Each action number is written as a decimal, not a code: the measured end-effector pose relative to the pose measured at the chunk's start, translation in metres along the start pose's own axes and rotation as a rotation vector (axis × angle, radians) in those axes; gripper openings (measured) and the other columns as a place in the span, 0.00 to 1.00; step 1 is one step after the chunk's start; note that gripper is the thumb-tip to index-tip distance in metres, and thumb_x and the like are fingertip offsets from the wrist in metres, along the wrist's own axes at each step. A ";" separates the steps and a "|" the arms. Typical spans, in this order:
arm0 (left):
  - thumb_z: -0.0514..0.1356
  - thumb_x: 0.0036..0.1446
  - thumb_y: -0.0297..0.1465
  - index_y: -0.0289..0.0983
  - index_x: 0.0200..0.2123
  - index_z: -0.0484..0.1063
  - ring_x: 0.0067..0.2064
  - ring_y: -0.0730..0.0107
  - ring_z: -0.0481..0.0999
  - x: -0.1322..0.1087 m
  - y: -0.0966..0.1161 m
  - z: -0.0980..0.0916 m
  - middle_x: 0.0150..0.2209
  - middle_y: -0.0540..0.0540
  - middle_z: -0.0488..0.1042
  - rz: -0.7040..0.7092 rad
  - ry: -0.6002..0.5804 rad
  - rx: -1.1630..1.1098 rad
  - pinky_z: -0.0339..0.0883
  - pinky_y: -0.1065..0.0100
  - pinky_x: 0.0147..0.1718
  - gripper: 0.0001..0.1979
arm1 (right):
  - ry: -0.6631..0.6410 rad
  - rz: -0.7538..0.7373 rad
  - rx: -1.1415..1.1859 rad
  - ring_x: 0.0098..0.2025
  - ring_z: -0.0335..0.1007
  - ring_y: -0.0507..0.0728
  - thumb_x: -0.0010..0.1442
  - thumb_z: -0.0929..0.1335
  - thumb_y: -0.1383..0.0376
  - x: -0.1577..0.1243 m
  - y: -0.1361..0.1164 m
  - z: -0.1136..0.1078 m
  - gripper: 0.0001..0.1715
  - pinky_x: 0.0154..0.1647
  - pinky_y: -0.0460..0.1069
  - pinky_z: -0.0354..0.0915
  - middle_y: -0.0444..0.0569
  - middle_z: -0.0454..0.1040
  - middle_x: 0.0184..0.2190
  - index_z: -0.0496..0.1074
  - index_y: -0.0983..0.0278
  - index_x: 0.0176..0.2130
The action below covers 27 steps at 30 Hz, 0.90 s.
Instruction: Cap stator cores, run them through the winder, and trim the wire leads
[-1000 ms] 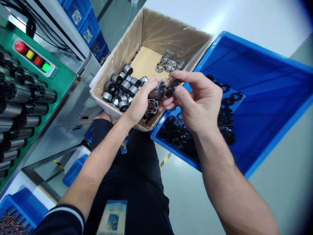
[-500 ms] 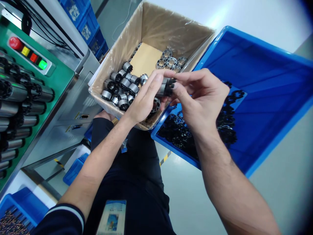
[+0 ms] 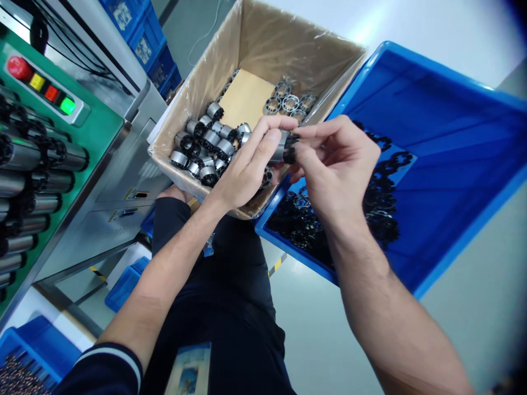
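My left hand (image 3: pixel 247 164) grips a steel cylinder (image 3: pixel 279 148) above the near corner of a plastic-lined cardboard box (image 3: pixel 280 38). My right hand (image 3: pixel 337 159) pinches a black toothed ring (image 3: pixel 290 148) between thumb and fingers, pressed against the cylinder's end. Several similar cylinders (image 3: pixel 201 145) lie in the box beside a tan cardboard sheet (image 3: pixel 245 99). Several flat metal rings (image 3: pixel 288 103) sit at the sheet's far side. Under my right wrist stands a blue crate (image 3: pixel 432 99) holding a heap of black toothed rings (image 3: pixel 381 219).
Another person's hand (image 3: pixel 175 193) in a dark sleeve rests at the box's near edge. To the left stand a green control panel (image 3: pixel 45 90) and racked steel cylinders (image 3: pixel 24 175). Blue crates (image 3: pixel 140 41) line the back; another (image 3: pixel 33 351) holds dark rods.
The black ring has moved from just beside the cylinder to against its end, and both hands have come closer together. The view has shifted slightly.
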State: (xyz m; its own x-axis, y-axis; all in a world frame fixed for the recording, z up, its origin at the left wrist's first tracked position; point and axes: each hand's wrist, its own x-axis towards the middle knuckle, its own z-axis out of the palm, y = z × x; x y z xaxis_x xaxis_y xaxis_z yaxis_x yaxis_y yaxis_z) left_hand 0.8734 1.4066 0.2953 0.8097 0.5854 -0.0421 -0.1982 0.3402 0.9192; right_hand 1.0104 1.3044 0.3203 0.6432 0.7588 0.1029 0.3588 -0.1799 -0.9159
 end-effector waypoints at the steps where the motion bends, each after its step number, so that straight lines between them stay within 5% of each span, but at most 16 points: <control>1: 0.56 0.87 0.58 0.45 0.63 0.77 0.36 0.70 0.80 0.001 -0.001 -0.001 0.48 0.48 0.80 0.013 -0.010 0.007 0.79 0.63 0.44 0.25 | -0.003 0.014 0.012 0.27 0.77 0.54 0.76 0.78 0.50 0.001 0.000 0.000 0.11 0.31 0.54 0.81 0.41 0.80 0.32 0.80 0.52 0.46; 6: 0.55 0.87 0.59 0.45 0.65 0.75 0.37 0.67 0.80 0.003 -0.010 -0.005 0.46 0.47 0.79 0.032 -0.043 0.059 0.77 0.61 0.43 0.26 | 0.014 0.028 0.065 0.22 0.72 0.53 0.75 0.79 0.51 0.001 0.005 0.000 0.12 0.25 0.53 0.77 0.40 0.76 0.28 0.80 0.54 0.42; 10: 0.54 0.87 0.60 0.46 0.67 0.72 0.38 0.68 0.82 0.005 -0.015 -0.007 0.48 0.47 0.79 0.071 -0.088 0.081 0.79 0.61 0.45 0.27 | 0.020 0.026 0.028 0.29 0.80 0.55 0.78 0.77 0.48 -0.002 0.010 0.001 0.14 0.29 0.54 0.81 0.43 0.81 0.34 0.81 0.52 0.44; 14: 0.60 0.85 0.58 0.47 0.66 0.74 0.33 0.71 0.79 0.000 -0.002 -0.002 0.45 0.49 0.80 -0.002 -0.089 0.070 0.78 0.64 0.41 0.24 | 0.082 -0.065 0.042 0.33 0.79 0.54 0.75 0.78 0.51 -0.006 0.007 0.004 0.12 0.33 0.54 0.80 0.44 0.81 0.41 0.81 0.54 0.44; 17: 0.66 0.84 0.47 0.48 0.67 0.77 0.33 0.71 0.78 -0.005 0.014 0.006 0.39 0.51 0.79 -0.065 -0.005 0.085 0.76 0.67 0.40 0.18 | 0.111 -0.102 0.048 0.34 0.74 0.54 0.72 0.80 0.53 -0.007 -0.001 0.005 0.13 0.30 0.52 0.73 0.44 0.78 0.38 0.80 0.55 0.41; 27: 0.72 0.81 0.46 0.45 0.59 0.84 0.32 0.72 0.78 -0.007 0.024 0.011 0.42 0.50 0.82 -0.114 0.052 -0.028 0.76 0.69 0.38 0.14 | -0.015 0.013 -0.115 0.46 0.84 0.65 0.74 0.74 0.30 -0.006 -0.003 0.001 0.29 0.43 0.60 0.84 0.51 0.83 0.42 0.78 0.50 0.47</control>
State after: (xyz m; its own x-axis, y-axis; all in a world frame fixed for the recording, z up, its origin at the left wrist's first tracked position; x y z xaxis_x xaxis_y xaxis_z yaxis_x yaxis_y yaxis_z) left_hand 0.8689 1.4021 0.3223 0.7980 0.5793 -0.1664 -0.1226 0.4263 0.8962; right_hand 1.0047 1.3005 0.3219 0.6382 0.7652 0.0844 0.4263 -0.2599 -0.8665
